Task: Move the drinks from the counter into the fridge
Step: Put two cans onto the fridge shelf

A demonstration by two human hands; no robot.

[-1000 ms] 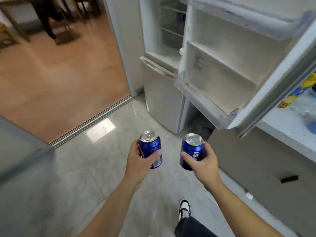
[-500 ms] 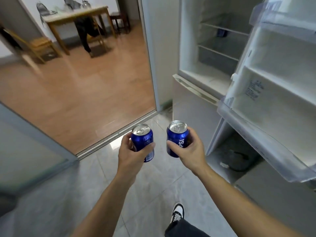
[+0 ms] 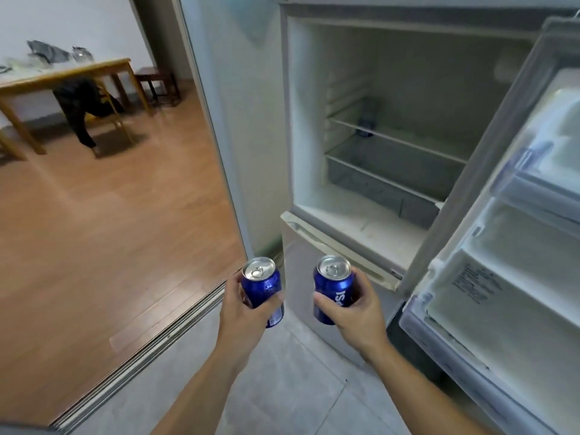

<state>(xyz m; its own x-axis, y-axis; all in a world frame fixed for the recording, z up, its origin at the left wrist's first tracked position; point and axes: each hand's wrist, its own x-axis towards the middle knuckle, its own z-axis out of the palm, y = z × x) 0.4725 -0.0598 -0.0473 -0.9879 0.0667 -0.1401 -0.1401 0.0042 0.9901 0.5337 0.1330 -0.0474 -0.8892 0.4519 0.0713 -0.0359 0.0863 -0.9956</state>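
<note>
My left hand (image 3: 243, 312) grips one blue Pepsi can (image 3: 262, 285) upright. My right hand (image 3: 354, 312) grips a second blue Pepsi can (image 3: 334, 285), also upright. Both cans are held side by side in front of the open fridge (image 3: 301, 120), below its upper compartment. Inside, wire shelves (image 3: 392, 139) cross the compartment, and a small dark blue can (image 3: 365, 120) stands at the back of the upper shelf. A grey drawer (image 3: 376, 180) sits under the lower shelf.
The fridge door (image 3: 508, 246) swings open on the right, its white door bins facing me. The lower fridge door (image 3: 314, 255) is closed. A sliding-door track (image 3: 141, 365) separates the tiled floor from a wooden floor, where a wooden table (image 3: 62, 76) and a stool (image 3: 157, 83) stand.
My view has risen and turned toward the fridge interior. Both hands, each still holding its can, have come closer to the open compartment.
</note>
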